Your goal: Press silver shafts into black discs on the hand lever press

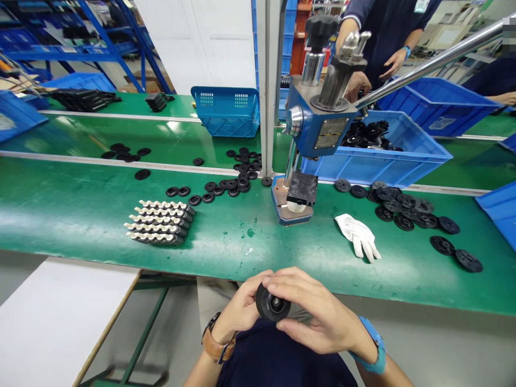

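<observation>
Black round part (273, 304): held between both hands, in front of the torso, at the near side of the green bench (237, 258); its recessed face, with a small metal centre, was turned toward the camera.
Left hand (244, 305): curled around the part's left side, by which it was grasped; some fingers were hidden.
Right hand (316, 310): the same part was grasped from the right, the fingers laid over its top and the thumb set near its lower edge.
Wrists: a brown-strapped watch (217, 344) was worn on the left, a blue band (373, 346) on the right.
Press (322, 129): set on the bench beyond the hands, fitted with a long metal lever (435, 60); a black block (302, 188) was seated above its base.
White glove (357, 235): laid on the bench, right of the press.
Flat black discs (405, 204): scattered beyond and right of the glove, some overlapped.
Small round pieces (231, 185): strewn left of the press.
Ridged pieces (161, 223): lined up in rows, farther left.
Blue bin (374, 167): placed behind the press, loaded with dark parts (366, 134).
Co-worker's hand (397, 62): seen beyond the bin.
</observation>
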### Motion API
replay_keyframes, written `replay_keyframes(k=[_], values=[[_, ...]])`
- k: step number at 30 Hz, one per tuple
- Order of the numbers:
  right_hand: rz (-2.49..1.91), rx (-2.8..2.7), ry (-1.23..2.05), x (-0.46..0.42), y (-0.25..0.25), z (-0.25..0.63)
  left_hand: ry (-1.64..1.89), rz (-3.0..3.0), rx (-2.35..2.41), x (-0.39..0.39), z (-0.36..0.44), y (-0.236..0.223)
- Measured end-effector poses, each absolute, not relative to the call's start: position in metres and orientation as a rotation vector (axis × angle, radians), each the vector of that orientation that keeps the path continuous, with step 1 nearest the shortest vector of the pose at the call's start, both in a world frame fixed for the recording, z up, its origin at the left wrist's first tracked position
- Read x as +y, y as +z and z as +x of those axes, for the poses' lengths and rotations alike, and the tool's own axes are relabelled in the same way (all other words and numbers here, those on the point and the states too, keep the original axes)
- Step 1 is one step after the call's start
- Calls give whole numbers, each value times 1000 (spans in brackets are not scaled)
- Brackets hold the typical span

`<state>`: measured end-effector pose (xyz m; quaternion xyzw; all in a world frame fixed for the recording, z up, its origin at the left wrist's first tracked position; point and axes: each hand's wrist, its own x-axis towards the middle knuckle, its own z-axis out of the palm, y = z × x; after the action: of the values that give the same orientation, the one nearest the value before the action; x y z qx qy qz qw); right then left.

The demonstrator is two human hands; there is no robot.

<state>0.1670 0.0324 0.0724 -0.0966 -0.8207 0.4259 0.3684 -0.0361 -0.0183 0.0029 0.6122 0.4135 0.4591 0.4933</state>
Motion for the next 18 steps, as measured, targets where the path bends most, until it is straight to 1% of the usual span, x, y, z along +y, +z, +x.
replay_keyframes(k=[7, 11, 14, 18], values=[[-290, -2103, 1103, 31, 71, 171, 1091, 1500, 1013, -16, -35, 8], [-502, -1977, 1150, 32, 63, 176, 1066, 1594, 1084, -16, -36, 13], [-677, -1756, 1291, 33, 54, 174, 1001, 1715, 1265, -20, -35, 16], [-691, -1583, 1505, 33, 40, 163, 876, 1880, 1369, -23, -26, 24]])
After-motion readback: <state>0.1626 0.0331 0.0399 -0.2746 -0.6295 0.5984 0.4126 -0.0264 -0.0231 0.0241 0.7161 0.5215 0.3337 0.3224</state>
